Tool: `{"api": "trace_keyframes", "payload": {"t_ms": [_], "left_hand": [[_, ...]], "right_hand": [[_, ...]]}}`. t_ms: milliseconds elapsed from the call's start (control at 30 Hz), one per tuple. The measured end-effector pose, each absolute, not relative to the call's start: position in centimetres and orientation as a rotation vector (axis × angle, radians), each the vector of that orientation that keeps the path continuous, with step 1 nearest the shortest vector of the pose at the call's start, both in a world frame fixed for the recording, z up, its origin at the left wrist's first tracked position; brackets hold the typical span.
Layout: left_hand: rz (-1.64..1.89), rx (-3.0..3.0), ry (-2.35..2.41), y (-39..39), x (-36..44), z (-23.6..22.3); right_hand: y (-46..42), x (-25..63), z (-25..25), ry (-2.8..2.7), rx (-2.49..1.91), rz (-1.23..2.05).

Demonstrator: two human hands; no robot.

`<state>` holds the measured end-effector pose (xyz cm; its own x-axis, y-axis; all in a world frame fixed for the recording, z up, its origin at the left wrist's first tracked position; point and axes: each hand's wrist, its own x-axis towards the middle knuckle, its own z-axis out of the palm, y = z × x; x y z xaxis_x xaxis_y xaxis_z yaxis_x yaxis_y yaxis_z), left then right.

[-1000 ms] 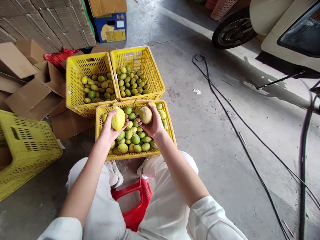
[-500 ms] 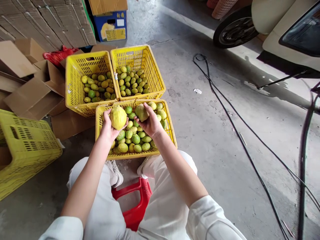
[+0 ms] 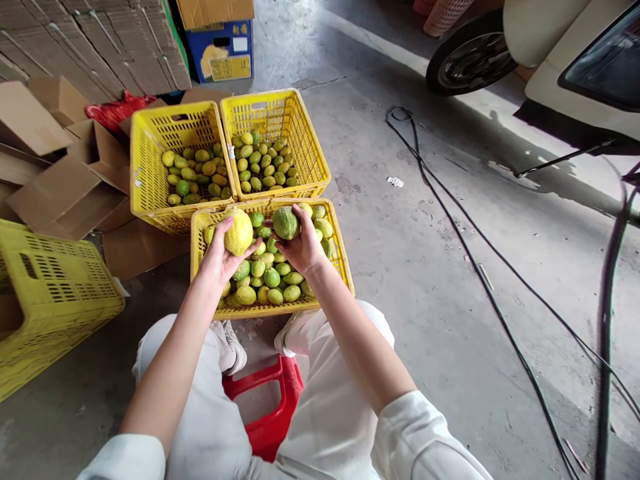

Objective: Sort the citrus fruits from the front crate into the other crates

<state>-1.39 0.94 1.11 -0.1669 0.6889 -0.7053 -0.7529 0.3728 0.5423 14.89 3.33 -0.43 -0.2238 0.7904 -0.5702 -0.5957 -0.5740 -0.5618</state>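
Note:
My left hand [image 3: 220,257] is closed round a large yellow lemon [image 3: 239,232], thumb along its left side. In my right hand [image 3: 303,245] sits a dark green lemon [image 3: 286,223], with the thumb over its right edge. Both hands are above the near yellow crate [image 3: 345,267], apart from each other. Many green and yellow lemons [image 3: 271,277] fill this crate below the hands, partly hidden by them.
Two yellow crates with smaller lots of lemons stand behind, a left crate [image 3: 137,167] and a right crate [image 3: 313,147]. Cardboard boxes [image 3: 55,193] and a tilted crate [image 3: 65,280] lie left. Black cables [image 3: 465,247] cross the floor. A red stool [image 3: 273,427] is beneath me.
The lemon in my right hand has been turned, so a darker green side faces up. My left hand's lemon has tilted slightly; both hands stay over the near crate.

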Motion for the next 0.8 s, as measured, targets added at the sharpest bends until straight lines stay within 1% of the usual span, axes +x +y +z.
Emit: {"api": "trace_keyframes", "payload": {"t_ms": [167,333,433,600,800], "left_hand": [[1.241,0.079,1.247,1.2,-1.6,1.0],[1.156,0.006,1.287,1.5,-1.5,1.7],[1.136,-0.031,1.269,1.5,-1.4,1.8],[1.135,-0.002,1.347,1.4,-1.4,1.9],[1.144,-0.002,1.351,1.2,-1.5,0.7]], "right_hand": [[3.5,14.7,-0.6,-0.144,-1.066,1.924],[3.4,14.3,0.1,-0.090,-1.078,1.942],[3.2,14.2,0.5,-0.135,-1.093,1.946],[3.0,14.0,0.2,-0.272,-1.109,1.842],[3.0,14.5,-0.2,-0.346,-1.042,1.851]]}}
